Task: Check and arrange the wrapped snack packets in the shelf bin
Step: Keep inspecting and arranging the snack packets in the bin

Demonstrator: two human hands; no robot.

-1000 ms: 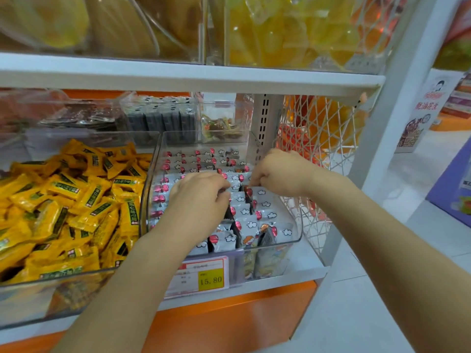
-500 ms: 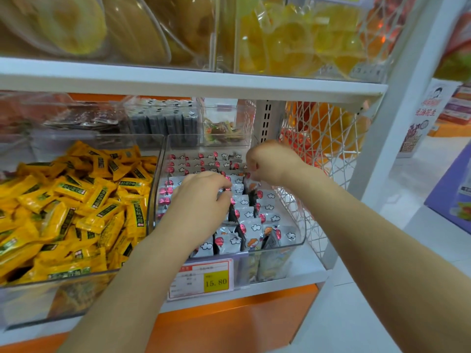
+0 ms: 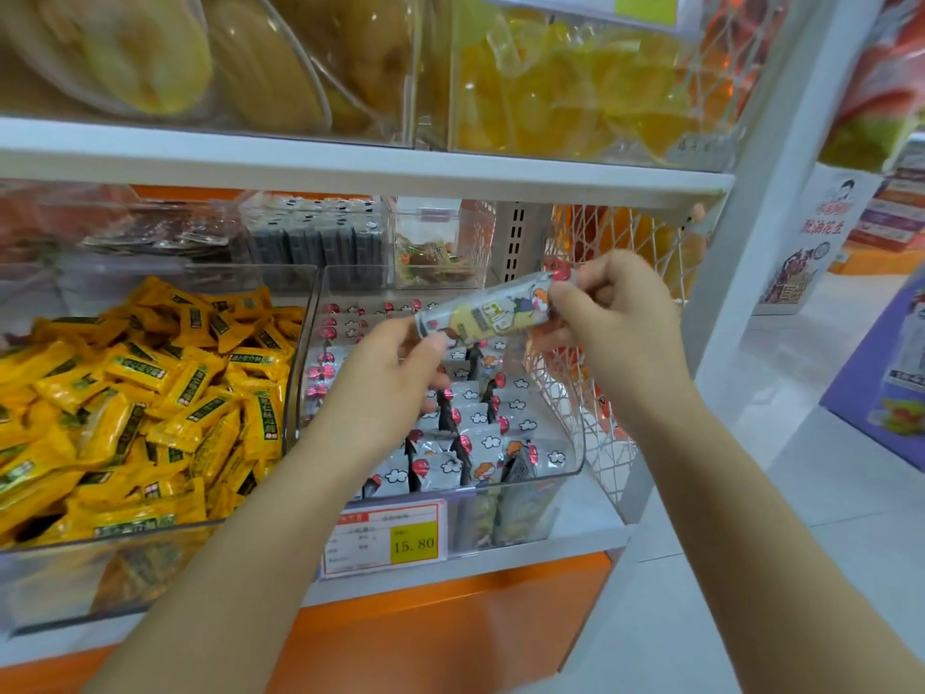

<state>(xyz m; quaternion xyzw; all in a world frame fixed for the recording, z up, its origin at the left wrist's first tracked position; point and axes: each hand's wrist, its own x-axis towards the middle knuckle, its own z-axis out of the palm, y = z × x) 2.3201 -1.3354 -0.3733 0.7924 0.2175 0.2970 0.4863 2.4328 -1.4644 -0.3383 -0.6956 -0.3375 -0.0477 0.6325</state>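
Above the back right part of the bin (image 3: 575,458), in the head view, one packet (image 3: 493,313) is held in the air, printed face toward the camera and tilted so its right end sits higher. The left hand (image 3: 395,373) pinches its left end between thumb and forefinger; the right hand (image 3: 615,313) pinches the right end, its other fingers curled in. A second ago both hands were down among the rows (image 3: 470,423), knuckles up and fingers buried in the packets; half a second ago the right hand had started to rise from the bin's far side. So this packet has come out of the bin and been turned face-on, which reads as the checking half of the job, with the arranging on hold for now. The rows below stand on edge, fairly even toward the back, looser at the front right corner, where a few lean. I judge the gap it left to be somewhere under the hands, though I cannot see it. The bin sits at the right end of the shelf (image 3: 550,548), a price tag (image 3: 385,538) on its front wall, yellow packets (image 3: 150,393) heaped in the next bin to the left, a white net (image 3: 600,393) just beside its right wall
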